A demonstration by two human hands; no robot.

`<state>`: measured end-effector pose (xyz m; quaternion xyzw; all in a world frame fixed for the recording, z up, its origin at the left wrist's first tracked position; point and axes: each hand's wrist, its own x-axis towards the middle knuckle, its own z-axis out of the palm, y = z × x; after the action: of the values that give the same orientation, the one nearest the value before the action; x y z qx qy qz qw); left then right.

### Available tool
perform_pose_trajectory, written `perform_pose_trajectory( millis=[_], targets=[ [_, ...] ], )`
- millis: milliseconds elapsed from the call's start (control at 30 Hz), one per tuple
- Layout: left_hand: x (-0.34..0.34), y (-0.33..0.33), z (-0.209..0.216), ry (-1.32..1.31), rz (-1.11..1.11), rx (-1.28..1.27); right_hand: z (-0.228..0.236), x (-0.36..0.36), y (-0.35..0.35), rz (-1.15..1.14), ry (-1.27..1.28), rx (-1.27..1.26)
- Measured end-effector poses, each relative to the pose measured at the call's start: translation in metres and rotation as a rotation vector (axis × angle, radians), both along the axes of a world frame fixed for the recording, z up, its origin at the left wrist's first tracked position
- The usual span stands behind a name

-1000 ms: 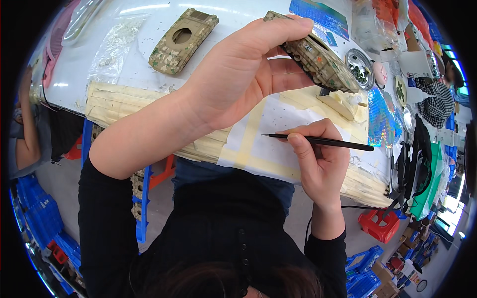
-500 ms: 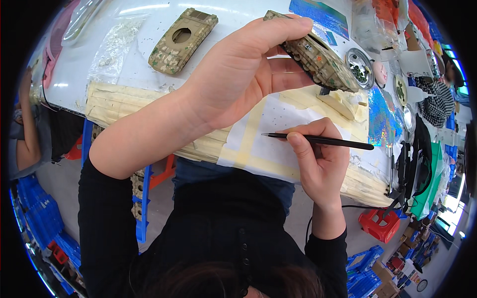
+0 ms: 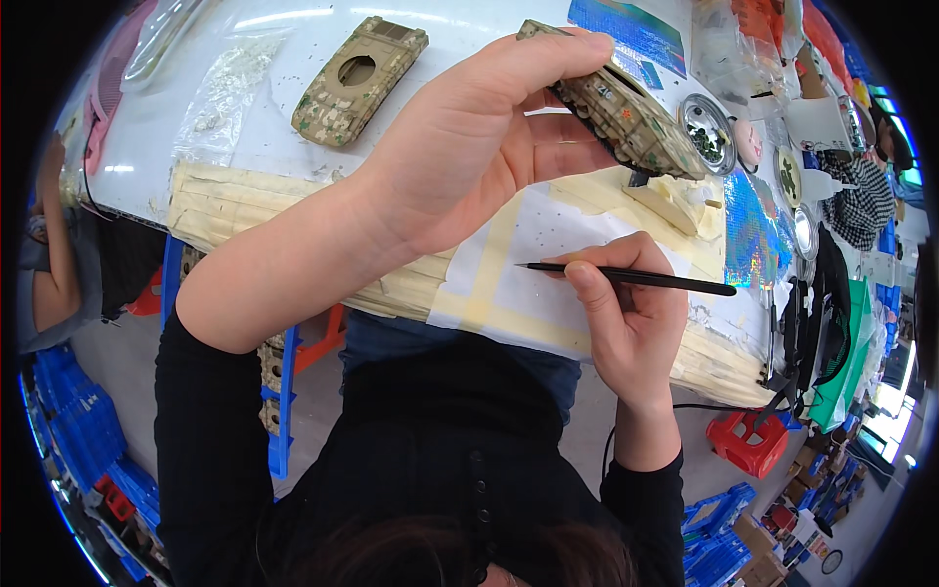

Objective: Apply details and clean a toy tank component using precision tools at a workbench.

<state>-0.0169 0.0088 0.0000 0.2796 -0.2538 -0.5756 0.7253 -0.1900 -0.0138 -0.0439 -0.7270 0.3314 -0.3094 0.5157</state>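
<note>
Raised over the table, my left hand [image 3: 469,147] is closed around a camouflage model tank hull [image 3: 641,122], thumb on top and fingers beneath. The hull tilts down to the right and carries small side markings. Lower and to the right, my right hand [image 3: 636,313] pinches a slim black tool [image 3: 655,280] with a fine pointed end, held like a pen. Whether it is tweezers or a brush, I cannot tell. Its tip hovers at or touches a white paper sheet [image 3: 548,328] dotted with tiny dark specks. A second camouflage hull [image 3: 337,103] with a round hole lies at the upper left.
A cream wedge-shaped block [image 3: 675,203] sits beneath the held hull. To the right are a round metal dish [image 3: 706,132] of dark green bits and shiny holographic sheets [image 3: 751,230]. A clear bag [image 3: 230,93] lies left. Another person's arm [image 3: 59,240] shows at far left.
Almost nothing differs. The held hull and my left hand have shifted very slightly left; my right hand and the black tool stay in place.
</note>
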Motion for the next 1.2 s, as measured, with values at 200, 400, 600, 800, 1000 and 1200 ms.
perform_pose_trajectory(
  millis=[200,400,600,800,1000,1200],
  targets=[
    [0.015,-0.018,-0.021,0.084,-0.160,0.014,0.000,-0.002,0.002,-0.008,-0.048,0.066],
    [0.019,-0.017,-0.017,-0.049,-0.123,0.061,0.019,-0.014,-0.003,-0.031,-0.109,-0.011],
    [0.016,-0.017,-0.015,-0.049,-0.168,0.128,0.066,-0.021,-0.021,-0.049,-0.348,-0.230],
    [0.012,-0.017,-0.010,-0.052,-0.206,0.176,0.081,-0.003,-0.038,-0.035,-0.266,-0.309],
    [0.012,-0.015,-0.009,-0.062,-0.204,0.193,0.073,0.008,-0.044,-0.019,-0.336,-0.218],
    [0.011,-0.015,-0.010,-0.059,-0.198,0.182,0.072,0.007,-0.044,-0.053,-0.336,-0.175]
  ],
)
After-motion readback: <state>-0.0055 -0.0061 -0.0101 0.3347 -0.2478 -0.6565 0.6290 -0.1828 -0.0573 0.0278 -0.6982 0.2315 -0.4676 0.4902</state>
